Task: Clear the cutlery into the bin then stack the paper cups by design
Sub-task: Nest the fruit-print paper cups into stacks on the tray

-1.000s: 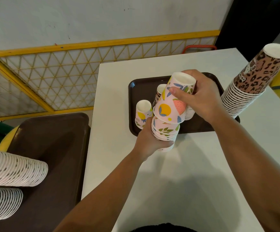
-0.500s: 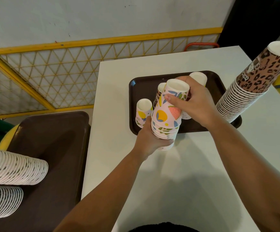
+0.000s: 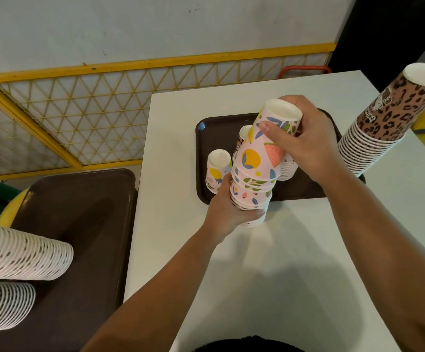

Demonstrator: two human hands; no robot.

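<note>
Paper cups, tapered, glossy, pink with fruit and leaf print, nested upside down in a stack above the white table at the near edge of a brown tray; left hand curled round the stack's base; right hand curled round the tilted top cup. One matching cup inverted on the tray; leopard-print stack leaning at right.

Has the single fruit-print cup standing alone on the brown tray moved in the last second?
No. The single fruit-print cup stands upside down at the same near-left corner of the brown tray, just left of the left hand.
</note>
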